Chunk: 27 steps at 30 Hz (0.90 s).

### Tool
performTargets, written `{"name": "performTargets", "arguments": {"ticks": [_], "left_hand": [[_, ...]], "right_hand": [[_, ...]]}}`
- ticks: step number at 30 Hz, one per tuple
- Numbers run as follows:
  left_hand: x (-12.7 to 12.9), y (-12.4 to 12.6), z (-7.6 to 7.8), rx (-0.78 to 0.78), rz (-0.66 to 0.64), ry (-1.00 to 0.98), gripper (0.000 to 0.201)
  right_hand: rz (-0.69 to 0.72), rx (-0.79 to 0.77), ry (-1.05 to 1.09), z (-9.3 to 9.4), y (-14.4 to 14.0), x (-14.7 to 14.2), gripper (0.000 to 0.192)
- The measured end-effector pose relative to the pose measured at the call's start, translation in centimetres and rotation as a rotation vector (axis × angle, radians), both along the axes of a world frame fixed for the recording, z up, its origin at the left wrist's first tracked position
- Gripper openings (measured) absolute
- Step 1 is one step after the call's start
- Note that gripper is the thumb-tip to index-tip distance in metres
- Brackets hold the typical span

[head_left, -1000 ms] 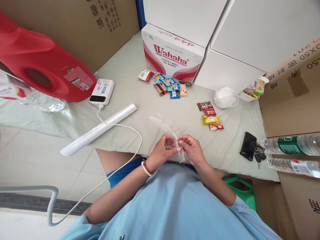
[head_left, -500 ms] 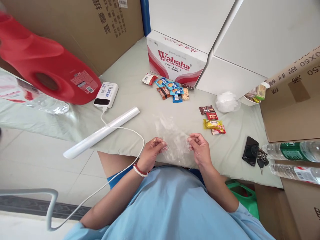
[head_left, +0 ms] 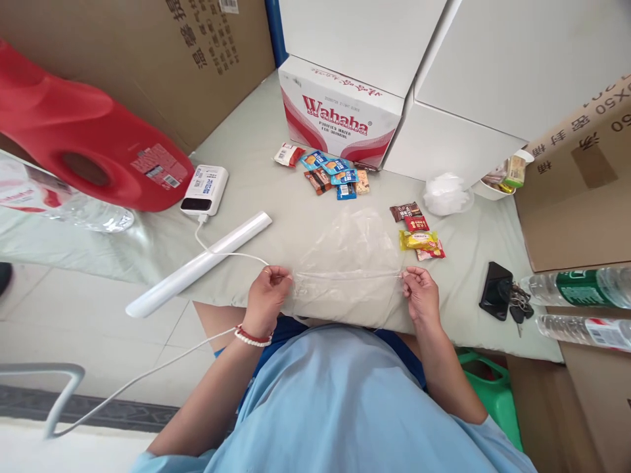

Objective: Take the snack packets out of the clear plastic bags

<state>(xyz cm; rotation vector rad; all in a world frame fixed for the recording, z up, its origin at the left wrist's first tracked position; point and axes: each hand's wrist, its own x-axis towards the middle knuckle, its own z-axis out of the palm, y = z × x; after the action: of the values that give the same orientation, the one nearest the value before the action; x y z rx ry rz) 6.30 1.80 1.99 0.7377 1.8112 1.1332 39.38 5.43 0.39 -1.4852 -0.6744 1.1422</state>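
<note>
A clear plastic bag (head_left: 348, 259) is stretched flat between both hands over the near edge of the pale green table (head_left: 256, 141). My left hand (head_left: 266, 299) pinches the bag's left corner. My right hand (head_left: 420, 294) pinches its right corner. Beyond the bag lie a few wrapped snacks (head_left: 419, 231) on the right and a cluster of blue and brown snack packets (head_left: 335, 174) farther back.
A Wahaha carton (head_left: 340, 112) and white boxes (head_left: 458, 79) stand at the back. On the left are a white roll (head_left: 200, 264), a power bank (head_left: 204, 190) with a cable and a red jug (head_left: 83, 141). To the right lie a black phone with keys (head_left: 495, 290) and water bottles (head_left: 576, 289).
The hands started close together on the bunched bag. They have moved apart, and the bag now spreads out flat between them.
</note>
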Motion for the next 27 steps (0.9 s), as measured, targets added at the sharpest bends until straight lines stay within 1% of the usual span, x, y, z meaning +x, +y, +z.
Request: {"name": "performTargets", "arguments": {"ticks": [2, 4, 5, 6, 7, 8, 9, 10, 12, 13, 15, 17, 19, 20, 21, 22, 24, 25, 27], "left_hand": [[0.4, -0.1, 1.2, 0.082, 0.022, 0.258, 0.025], [1.1, 0.2, 3.0, 0.224, 0.026, 0.493, 0.023], [1.6, 0.4, 3.9, 0.306, -0.004, 0.570, 0.020], [2.2, 0.9, 4.7, 0.383, -0.065, 0.619, 0.017], [2.9, 1.5, 5.2, 0.445, -0.152, 0.645, 0.017], [3.7, 2.2, 5.3, 0.483, -0.260, 0.656, 0.019], [4.4, 3.1, 5.1, 0.496, -0.374, 0.666, 0.022], [5.1, 4.0, 4.4, 0.477, -0.467, 0.687, 0.025], [6.2, 5.6, 2.3, 0.372, -0.616, 0.774, 0.030], [6.6, 6.2, 1.1, 0.306, -0.657, 0.825, 0.035], [6.8, 6.8, -1.3, 0.224, -0.682, 0.913, 0.045], [6.8, 6.6, -3.0, 0.205, -0.698, 0.983, 0.054], [6.6, 6.1, -3.7, 0.202, -0.712, 1.030, 0.059], [6.6, 5.8, -3.9, 0.198, -0.719, 1.046, 0.061], [6.6, 5.7, -3.9, 0.190, -0.724, 1.057, 0.062], [6.6, 5.6, -3.9, 0.183, -0.731, 1.065, 0.063], [6.5, 5.6, -3.9, 0.168, -0.739, 1.082, 0.064], [6.3, 5.7, -3.9, 0.160, -0.737, 1.091, 0.064], [5.7, 6.0, -4.0, 0.143, -0.730, 1.112, 0.064]], "right_hand": [[0.017, 0.001, -0.020, -0.3, -0.3, 0.0, 0.036], [0.031, -0.001, -0.049, -0.5, -0.5, 0.0, 0.036], [0.038, 0.000, -0.066, -0.6, -0.6, -0.1, 0.036], [0.045, 0.002, -0.084, -0.6, -0.7, -0.1, 0.036], [0.053, 0.005, -0.102, -0.6, -0.8, -0.2, 0.037], [0.063, 0.010, -0.120, -0.6, -1.0, -0.2, 0.038], [0.073, 0.013, -0.139, -0.6, -1.2, -0.2, 0.039], [0.083, 0.015, -0.156, -0.5, -1.5, -0.2, 0.039], [0.095, 0.019, -0.196, -0.3, -2.2, 0.1, 0.039], [0.096, 0.021, -0.221, -0.2, -2.7, 0.5, 0.038], [0.124, 0.008, -0.269, 0.1, -3.6, 1.8, 0.036], [0.232, -0.056, -0.289, 0.7, -4.4, 3.6, 0.035], [0.362, -0.127, -0.328, 1.4, -4.5, 5.4, 0.036], [0.396, -0.135, -0.380, 1.7, -4.3, 6.0, 0.036], [0.398, -0.116, -0.459, 2.1, -3.7, 6.4, 0.035], [0.379, -0.069, -0.559, 2.4, -3.0, 6.5, 0.033], [0.355, 0.083, -0.767, 2.7, -1.0, 5.4, 0.029], [0.385, 0.171, -0.859, 2.6, 0.1, 4.4, 0.031], [0.534, 0.336, -1.016, 2.0, 2.2, 1.9, 0.039]]}}
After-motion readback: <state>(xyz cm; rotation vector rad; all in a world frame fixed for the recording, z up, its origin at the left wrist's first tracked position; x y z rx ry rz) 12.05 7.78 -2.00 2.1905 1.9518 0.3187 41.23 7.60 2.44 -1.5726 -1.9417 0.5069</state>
